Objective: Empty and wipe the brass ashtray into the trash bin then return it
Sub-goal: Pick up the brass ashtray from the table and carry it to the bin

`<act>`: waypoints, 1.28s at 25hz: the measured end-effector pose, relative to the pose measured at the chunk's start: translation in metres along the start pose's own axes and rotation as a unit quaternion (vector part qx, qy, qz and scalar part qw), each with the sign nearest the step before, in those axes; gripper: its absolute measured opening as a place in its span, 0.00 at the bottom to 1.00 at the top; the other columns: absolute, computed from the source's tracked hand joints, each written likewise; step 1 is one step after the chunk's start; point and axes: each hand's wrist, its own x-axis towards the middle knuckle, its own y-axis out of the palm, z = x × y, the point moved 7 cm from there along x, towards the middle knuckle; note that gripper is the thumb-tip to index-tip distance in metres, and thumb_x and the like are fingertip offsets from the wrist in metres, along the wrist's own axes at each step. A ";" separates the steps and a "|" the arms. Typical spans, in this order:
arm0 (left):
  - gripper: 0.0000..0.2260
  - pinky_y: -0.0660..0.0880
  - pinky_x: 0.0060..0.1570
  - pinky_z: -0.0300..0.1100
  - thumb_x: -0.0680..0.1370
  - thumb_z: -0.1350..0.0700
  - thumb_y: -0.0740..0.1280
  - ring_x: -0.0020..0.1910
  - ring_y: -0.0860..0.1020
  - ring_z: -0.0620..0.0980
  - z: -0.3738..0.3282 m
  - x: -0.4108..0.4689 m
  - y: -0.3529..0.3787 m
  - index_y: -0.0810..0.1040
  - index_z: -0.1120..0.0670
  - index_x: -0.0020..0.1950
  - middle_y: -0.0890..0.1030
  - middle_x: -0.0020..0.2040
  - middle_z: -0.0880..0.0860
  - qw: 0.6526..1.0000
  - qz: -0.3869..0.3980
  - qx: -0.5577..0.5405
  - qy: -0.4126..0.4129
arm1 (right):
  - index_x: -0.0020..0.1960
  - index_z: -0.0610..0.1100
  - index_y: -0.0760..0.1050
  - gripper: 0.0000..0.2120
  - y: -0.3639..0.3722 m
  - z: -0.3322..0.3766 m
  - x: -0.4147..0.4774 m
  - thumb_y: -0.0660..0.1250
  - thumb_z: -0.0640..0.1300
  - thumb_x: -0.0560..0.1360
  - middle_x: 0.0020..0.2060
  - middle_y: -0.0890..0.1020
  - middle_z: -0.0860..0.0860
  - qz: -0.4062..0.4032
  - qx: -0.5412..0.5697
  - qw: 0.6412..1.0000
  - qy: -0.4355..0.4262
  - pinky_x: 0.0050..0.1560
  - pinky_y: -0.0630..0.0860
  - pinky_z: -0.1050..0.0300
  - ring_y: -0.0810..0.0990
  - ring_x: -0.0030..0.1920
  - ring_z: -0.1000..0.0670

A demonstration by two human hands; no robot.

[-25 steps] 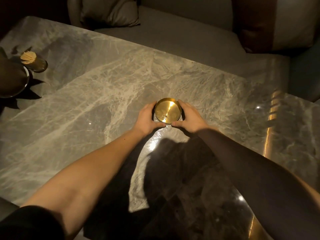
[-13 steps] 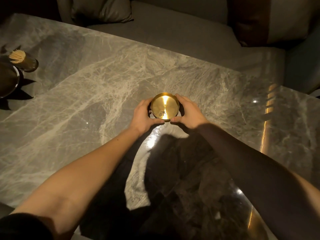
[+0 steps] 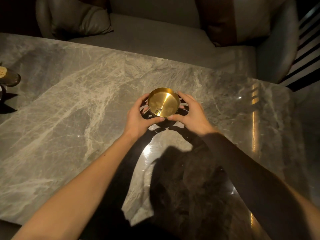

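A round brass ashtray (image 3: 163, 102) is in the middle of the grey marble table (image 3: 69, 118), with a small patch of dark ash near its front inside. My left hand (image 3: 140, 116) cups its left side and my right hand (image 3: 190, 113) cups its right side, thumbs meeting under the front rim. Finger shadows show beneath it, so it seems raised slightly off the marble. No trash bin is in view.
A toothpick holder (image 3: 9, 77) and part of a dark dish stand at the table's left edge. A grey sofa (image 3: 155, 38) with a cushion (image 3: 79, 23) runs behind the table. A chair arm (image 3: 277, 49) sits at the right.
Both hands stayed around the ashtray. Its rim now tilts more toward me and shadows appear under it, as if lifted a little; the view shifted right.
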 end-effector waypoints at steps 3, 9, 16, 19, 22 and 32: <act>0.42 0.71 0.63 0.31 0.60 0.54 0.83 0.61 0.74 0.32 -0.017 -0.012 0.024 0.69 0.51 0.72 0.74 0.62 0.38 0.999 0.029 -0.011 0.012 | 0.74 0.49 0.64 0.44 -0.025 -0.003 -0.026 0.81 0.48 0.62 0.65 0.71 0.53 -0.020 0.006 1.000 -0.007 0.67 0.71 0.54 0.72 0.65 0.52; 0.42 0.71 0.64 0.34 0.61 0.61 0.82 0.66 0.75 0.40 -0.059 -0.033 0.079 0.69 0.53 0.72 0.76 0.67 0.48 0.994 0.088 -0.057 0.030 | 0.73 0.46 0.65 0.40 -0.097 -0.018 -0.081 0.79 0.40 0.65 0.63 0.70 0.51 -0.013 0.046 0.999 0.000 0.63 0.73 0.58 0.73 0.63 0.52; 0.43 0.69 0.69 0.38 0.59 0.62 0.80 0.69 0.73 0.41 -0.118 -0.063 0.175 0.67 0.58 0.73 0.75 0.67 0.50 0.980 0.167 -0.108 0.027 | 0.71 0.46 0.64 0.41 -0.199 -0.054 -0.140 0.80 0.41 0.63 0.63 0.74 0.51 -0.034 0.055 0.998 0.009 0.61 0.74 0.57 0.74 0.63 0.54; 0.44 0.67 0.71 0.39 0.58 0.60 0.80 0.70 0.72 0.44 -0.140 -0.075 0.207 0.68 0.58 0.72 0.75 0.69 0.51 0.979 0.170 -0.104 0.042 | 0.73 0.45 0.63 0.46 -0.230 -0.064 -0.158 0.80 0.43 0.61 0.62 0.74 0.50 -0.059 0.055 0.997 -0.002 0.60 0.74 0.60 0.75 0.61 0.53; 0.45 0.67 0.70 0.37 0.58 0.57 0.81 0.70 0.72 0.44 -0.161 -0.091 0.241 0.68 0.56 0.73 0.73 0.69 0.53 0.982 0.156 -0.087 0.054 | 0.70 0.50 0.67 0.43 -0.257 -0.075 -0.176 0.80 0.50 0.59 0.60 0.73 0.49 -0.076 0.037 0.996 -0.027 0.58 0.75 0.62 0.75 0.58 0.55; 0.44 0.68 0.72 0.44 0.60 0.62 0.80 0.69 0.73 0.42 -0.164 -0.087 0.257 0.66 0.57 0.73 0.74 0.69 0.50 0.978 0.171 -0.112 0.038 | 0.69 0.44 0.68 0.37 -0.280 -0.091 -0.177 0.79 0.39 0.63 0.61 0.76 0.49 -0.048 0.089 0.995 -0.013 0.56 0.76 0.55 0.79 0.56 0.49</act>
